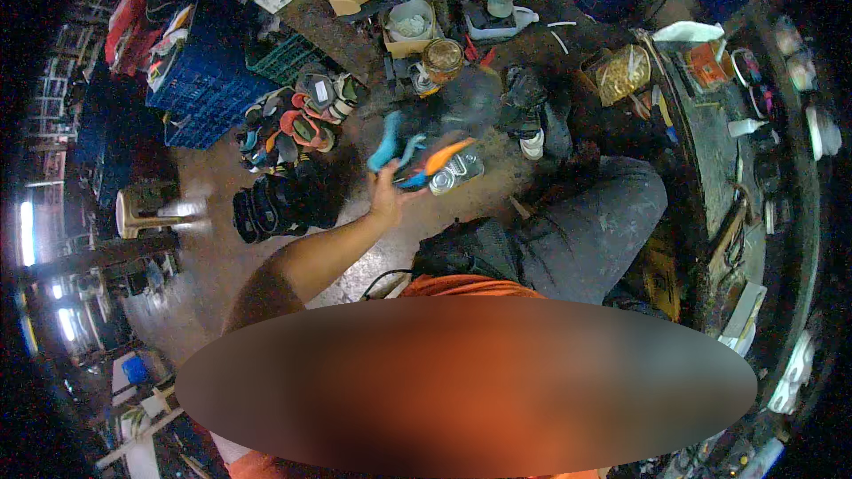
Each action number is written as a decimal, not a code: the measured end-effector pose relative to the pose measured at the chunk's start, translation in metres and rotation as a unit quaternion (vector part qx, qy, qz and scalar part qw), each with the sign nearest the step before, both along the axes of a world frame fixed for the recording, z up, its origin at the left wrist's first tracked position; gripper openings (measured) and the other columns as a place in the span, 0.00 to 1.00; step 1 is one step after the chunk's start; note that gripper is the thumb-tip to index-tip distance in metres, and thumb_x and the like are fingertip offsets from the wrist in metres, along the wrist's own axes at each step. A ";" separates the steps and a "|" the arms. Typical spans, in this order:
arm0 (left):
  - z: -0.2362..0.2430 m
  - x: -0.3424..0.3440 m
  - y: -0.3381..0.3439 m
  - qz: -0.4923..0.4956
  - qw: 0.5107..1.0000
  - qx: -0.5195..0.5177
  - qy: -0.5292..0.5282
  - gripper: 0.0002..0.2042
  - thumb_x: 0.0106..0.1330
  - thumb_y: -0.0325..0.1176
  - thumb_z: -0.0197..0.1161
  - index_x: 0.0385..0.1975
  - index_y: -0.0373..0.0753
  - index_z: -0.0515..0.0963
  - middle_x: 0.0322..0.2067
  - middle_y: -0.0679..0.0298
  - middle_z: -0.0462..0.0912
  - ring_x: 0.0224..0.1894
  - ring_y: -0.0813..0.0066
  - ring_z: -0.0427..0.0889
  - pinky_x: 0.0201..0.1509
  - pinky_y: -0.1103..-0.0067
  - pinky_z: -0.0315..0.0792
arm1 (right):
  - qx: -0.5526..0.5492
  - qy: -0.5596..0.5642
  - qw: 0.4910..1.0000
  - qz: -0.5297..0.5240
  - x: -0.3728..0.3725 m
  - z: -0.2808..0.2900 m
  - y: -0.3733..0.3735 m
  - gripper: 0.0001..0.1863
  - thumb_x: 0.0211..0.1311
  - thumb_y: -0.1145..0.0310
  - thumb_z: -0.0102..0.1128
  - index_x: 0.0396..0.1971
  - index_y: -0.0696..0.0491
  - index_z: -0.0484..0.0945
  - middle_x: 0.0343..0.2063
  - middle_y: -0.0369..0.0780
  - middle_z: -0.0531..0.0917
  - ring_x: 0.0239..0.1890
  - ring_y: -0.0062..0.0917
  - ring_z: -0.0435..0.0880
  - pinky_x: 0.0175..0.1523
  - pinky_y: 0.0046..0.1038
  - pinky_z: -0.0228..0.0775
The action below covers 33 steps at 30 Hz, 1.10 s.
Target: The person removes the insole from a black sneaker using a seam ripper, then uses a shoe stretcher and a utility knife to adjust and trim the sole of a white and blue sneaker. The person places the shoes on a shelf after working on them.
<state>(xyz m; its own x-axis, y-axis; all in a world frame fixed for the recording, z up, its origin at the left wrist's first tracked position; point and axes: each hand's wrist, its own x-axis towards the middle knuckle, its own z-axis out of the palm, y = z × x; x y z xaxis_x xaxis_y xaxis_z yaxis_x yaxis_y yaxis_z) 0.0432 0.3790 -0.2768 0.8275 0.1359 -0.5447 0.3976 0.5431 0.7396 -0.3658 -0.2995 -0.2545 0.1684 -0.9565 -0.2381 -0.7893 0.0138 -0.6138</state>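
Note:
Held out over the floor, my left hand (387, 198) is closed on a blue and orange shoe (449, 156). The shoe has light blue parts on its left and is smeared by motion, so its exact shape is hard to make out. Just beyond it is a dark, blurred, rounded shape (470, 99) that I cannot name. Right beside the shoe, a clear plastic container (460, 172) rests on the floor. My right hand is out of view. My bent leg (595, 222) in dark, stained trousers lies to the right.
Several shoes (306, 124) are piled at left by blue crates (209, 71). Dark footwear (280, 204) and a stool (146, 213) stand nearer. Ahead are a jar (442, 58), a white bucket (411, 21) and a dark shoe (532, 144). A cluttered bench (701, 137) runs along the right.

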 end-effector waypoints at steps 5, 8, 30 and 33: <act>-0.046 -0.003 0.092 0.287 0.947 0.123 0.079 0.29 0.59 0.49 0.68 0.60 0.53 0.69 0.56 0.62 0.73 0.51 0.54 0.76 0.38 0.52 0.82 | 0.012 0.069 0.997 0.022 -0.021 0.032 0.022 0.25 0.68 0.57 0.61 0.55 0.60 0.78 0.49 0.47 0.83 0.50 0.34 0.80 0.58 0.32 0.69; -0.070 0.020 0.162 0.361 0.915 0.168 0.059 0.33 0.57 0.50 0.71 0.62 0.51 0.67 0.60 0.61 0.68 0.53 0.49 0.73 0.37 0.52 0.81 | 0.025 0.103 0.993 0.046 -0.037 0.042 0.027 0.25 0.68 0.57 0.60 0.56 0.60 0.78 0.50 0.48 0.83 0.52 0.34 0.80 0.60 0.32 0.69; 0.050 0.169 -0.195 -0.446 0.766 0.350 -0.304 0.14 0.75 0.44 0.61 0.36 0.37 0.77 0.21 0.69 0.78 0.16 0.83 0.73 0.23 0.81 0.69 | -0.202 -0.021 0.978 -0.043 0.017 0.074 0.172 0.24 0.68 0.74 0.58 0.64 0.56 0.72 0.53 0.52 0.79 0.55 0.44 0.79 0.62 0.38 0.70; 0.104 0.144 -0.281 -0.421 0.755 0.296 -0.406 0.17 0.75 0.42 0.62 0.26 0.37 0.80 0.19 0.74 0.73 0.20 0.85 0.70 0.26 0.82 0.66 | -0.191 -0.086 0.977 -0.048 0.029 0.091 0.179 0.25 0.73 0.70 0.54 0.68 0.55 0.68 0.62 0.50 0.76 0.62 0.42 0.77 0.67 0.36 0.67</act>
<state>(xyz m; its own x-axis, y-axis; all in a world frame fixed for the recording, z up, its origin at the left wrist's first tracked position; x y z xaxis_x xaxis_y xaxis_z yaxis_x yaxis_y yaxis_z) 0.1871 0.0975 -0.1728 0.7846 -0.6044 0.1378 -0.2965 -0.1706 0.9397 -0.3364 -0.1203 -0.1635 0.0802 -0.9832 0.1638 -0.6810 -0.1741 -0.7113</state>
